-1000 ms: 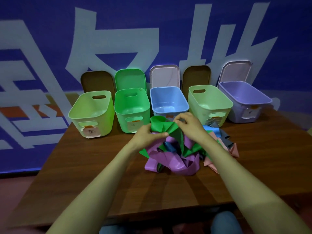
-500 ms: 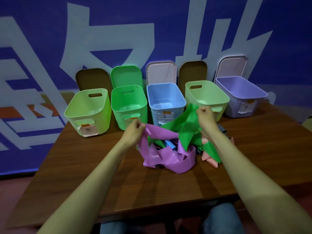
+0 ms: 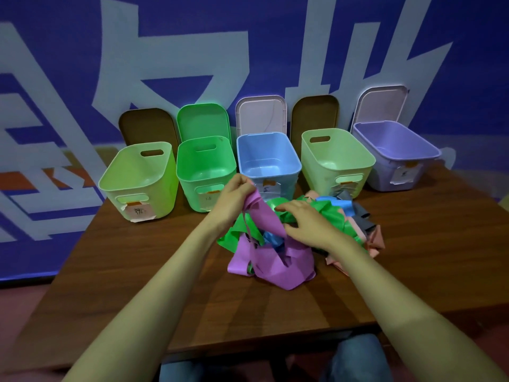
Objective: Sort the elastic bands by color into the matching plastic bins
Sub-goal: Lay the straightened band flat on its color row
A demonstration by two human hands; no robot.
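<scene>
A tangled heap of elastic bands lies on the brown table [image 3: 137, 271]: purple band [image 3: 278, 267], green band [image 3: 326, 209], blue band [image 3: 334, 202], grey band [image 3: 358, 213] and pink band [image 3: 374, 241]. My left hand [image 3: 234, 197] pinches one end of the purple band and holds it lifted above the heap. My right hand [image 3: 305, 221] rests spread on the green bands, thumb against the purple strip. Behind stand five open bins: yellow-green bin [image 3: 137, 172], green bin [image 3: 205, 172], blue bin [image 3: 268, 169], pale green bin [image 3: 337, 161], purple bin [image 3: 396, 153].
Lids lean against the blue wall behind each bin, among them a green lid [image 3: 203, 119] and a white lid [image 3: 260, 114]. Paper labels are stuck on the bin fronts. My knees show under the table's near edge [image 3: 248, 351].
My right hand has let the green band drop and come down onto the heap. My left hand has risen with the purple band's end.
</scene>
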